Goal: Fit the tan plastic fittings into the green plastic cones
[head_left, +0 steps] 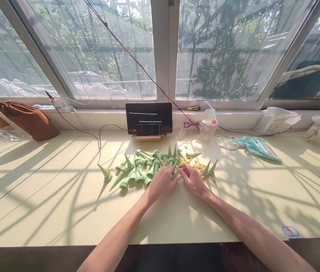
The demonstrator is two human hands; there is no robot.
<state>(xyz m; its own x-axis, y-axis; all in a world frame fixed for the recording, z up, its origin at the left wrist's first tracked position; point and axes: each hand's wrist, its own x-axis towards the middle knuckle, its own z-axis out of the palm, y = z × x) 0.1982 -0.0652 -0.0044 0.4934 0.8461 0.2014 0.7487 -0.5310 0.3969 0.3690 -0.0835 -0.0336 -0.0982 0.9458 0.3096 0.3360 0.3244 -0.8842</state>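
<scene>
My left hand (163,182) is closed around a green plastic spike (173,175), whose tip points toward the right. Close beside it, my right hand (192,180) has its thumb and fingertips pinched together; what sits between them is too small to make out. A pile of similar hollow green cones with wide collars (138,166) lies to the left of my hands. Small yellow pieces (198,165) are scattered around and behind my right hand. Two cones (209,169) stand point-up just right of that hand, and a lone one (105,173) rests at the pile's left end.
A black tablet (149,113) with a phone (148,130) before it stands at the back. Cables run across the table (49,204). A plastic bag (208,121), a teal pouch (257,147) and a brown drawstring bag (29,119) lie along the window side.
</scene>
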